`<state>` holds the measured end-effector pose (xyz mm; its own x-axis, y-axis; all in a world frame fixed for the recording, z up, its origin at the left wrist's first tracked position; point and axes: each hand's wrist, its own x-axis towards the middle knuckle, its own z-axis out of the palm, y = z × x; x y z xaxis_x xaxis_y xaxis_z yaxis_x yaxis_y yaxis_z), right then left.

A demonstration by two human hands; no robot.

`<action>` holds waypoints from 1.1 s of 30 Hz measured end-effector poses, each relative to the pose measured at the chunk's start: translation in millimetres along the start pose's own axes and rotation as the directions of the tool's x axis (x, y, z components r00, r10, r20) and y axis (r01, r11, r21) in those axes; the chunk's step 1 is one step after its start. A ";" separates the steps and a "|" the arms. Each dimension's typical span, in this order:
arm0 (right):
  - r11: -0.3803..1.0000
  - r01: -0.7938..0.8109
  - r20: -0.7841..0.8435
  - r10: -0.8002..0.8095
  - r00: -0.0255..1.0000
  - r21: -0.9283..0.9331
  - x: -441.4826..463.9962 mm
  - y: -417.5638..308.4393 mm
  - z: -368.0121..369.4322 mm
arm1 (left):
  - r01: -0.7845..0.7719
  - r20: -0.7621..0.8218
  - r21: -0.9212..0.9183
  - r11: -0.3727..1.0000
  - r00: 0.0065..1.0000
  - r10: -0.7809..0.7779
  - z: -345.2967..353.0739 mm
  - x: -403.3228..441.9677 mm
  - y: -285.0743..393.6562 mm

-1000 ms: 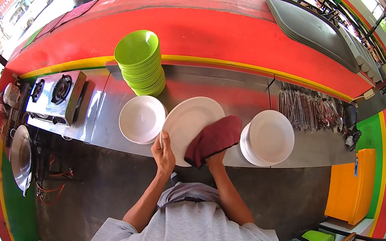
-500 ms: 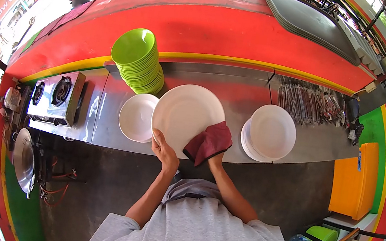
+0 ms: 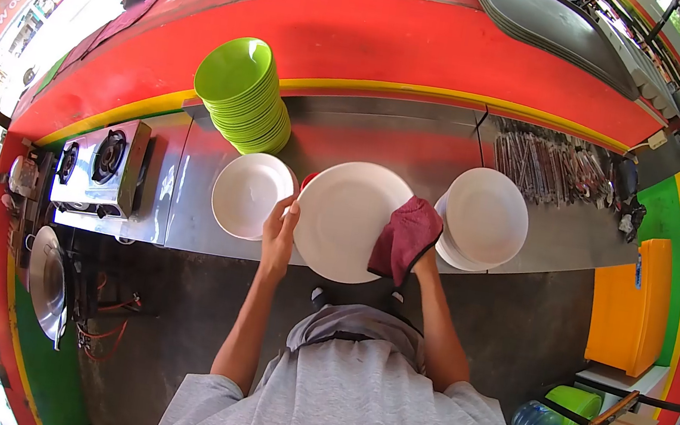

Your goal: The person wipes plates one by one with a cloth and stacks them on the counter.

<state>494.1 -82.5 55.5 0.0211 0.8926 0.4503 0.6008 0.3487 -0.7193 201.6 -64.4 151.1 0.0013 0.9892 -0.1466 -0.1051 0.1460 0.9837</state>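
A white plate (image 3: 343, 222) is held up over the front edge of the steel counter. My left hand (image 3: 279, 226) grips its left rim, thumb and fingers closed on it. A dark red cloth (image 3: 406, 237) lies against the plate's right rim; my right hand (image 3: 426, 266) is closed on it, its fingers mostly hidden by the cloth. Left of the plate, a white plate or shallow bowl (image 3: 251, 196) rests on the counter. To the right stands a stack of white plates (image 3: 487, 220). A small bit of something red shows behind the held plate's upper left rim.
Green bowls (image 3: 243, 95) stand in a tall stack at the back. A gas stove (image 3: 107, 167) is on the left, wrapped cutlery (image 3: 550, 168) at the back right. Black trays (image 3: 556, 34) lie on the red ledge. An orange box (image 3: 629, 305) stands at the right.
The plate has shifted to the right and slightly down since half a second ago. Both hands have moved right with it, and the cloth now lies against its right rim.
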 end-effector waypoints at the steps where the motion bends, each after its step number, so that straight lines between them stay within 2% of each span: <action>1: 0.999 -0.042 0.053 0.042 0.998 -0.001 -7.4 14.8 0.0 | 0.010 0.033 0.079 0.997 0.999 -0.012 0.1 2.9 11.8; 3: 0.992 -0.123 0.158 0.124 0.980 -0.013 -19.8 35.9 2.6 | -0.057 0.116 0.152 0.987 0.992 0.039 8.3 4.8 29.7; 5: 0.954 -0.290 0.194 0.272 0.943 0.072 -13.2 6.7 -10.7 | -0.119 0.197 0.254 0.960 0.978 0.070 13.4 6.6 38.2; 7: 0.930 -0.349 0.194 0.323 0.926 0.119 -8.9 -7.9 -11.7 | 0.064 0.189 0.297 0.953 0.974 -0.125 6.1 11.2 27.2; 8: 0.937 -0.327 0.173 0.304 0.937 0.126 -8.2 -8.6 -8.7 | 0.154 0.184 0.319 0.935 0.958 -0.220 3.4 12.9 22.8; 11: 0.955 -0.273 0.158 0.254 0.954 0.115 -10.7 3.5 -0.2 | 0.044 0.128 0.319 0.947 0.988 -0.089 9.7 4.6 17.9; 12: 0.960 -0.258 0.163 0.239 0.957 0.108 -10.2 3.0 1.0 | 0.058 0.105 0.308 0.949 0.990 -0.095 10.7 1.1 17.7; 14: 0.974 -0.196 0.133 0.181 0.974 0.112 -11.7 1.5 1.2 | 0.085 0.063 0.285 0.955 0.992 -0.107 14.4 -5.3 17.8; 15: 0.980 -0.165 0.118 0.151 0.981 0.112 -11.4 -1.3 0.7 | 0.062 0.047 0.232 0.971 0.996 -0.075 17.0 -7.4 15.7; 18: 0.962 -0.219 0.107 0.203 0.973 0.166 -9.5 -12.1 -0.3 | -0.007 -0.016 0.090 0.996 1.000 0.009 22.7 -12.1 7.7; 23: 0.981 -0.090 -0.039 0.098 0.994 0.174 -2.9 -26.4 3.4 | -0.157 -0.203 -0.118 0.981 0.970 0.131 31.5 -10.7 -18.5; 24: 0.982 -0.079 -0.065 0.091 0.994 0.169 -1.0 -30.1 4.8 | -0.159 -0.235 -0.127 0.979 0.964 0.126 32.5 -10.3 -24.3; 27: 0.959 -0.179 -0.151 0.215 0.965 0.219 1.2 -46.2 11.3 | -0.141 -0.318 -0.186 0.972 0.945 0.076 39.4 -14.2 -34.8; 30: 0.963 -0.223 -0.175 0.248 0.953 0.151 1.8 -57.8 17.7 | -0.110 -0.388 -0.269 0.957 0.922 -0.003 51.2 -25.6 -34.5; 33: 0.994 -0.103 -0.204 0.110 0.973 0.045 -4.8 -47.0 27.1 | -0.139 -0.442 -0.283 0.949 0.897 0.000 60.2 -27.9 -41.0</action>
<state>444.1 -95.4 72.8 0.2498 0.8484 0.4667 0.5588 0.2673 -0.7850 265.8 -97.1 121.2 -0.4387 0.8809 -0.1775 -0.3809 -0.0034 0.9246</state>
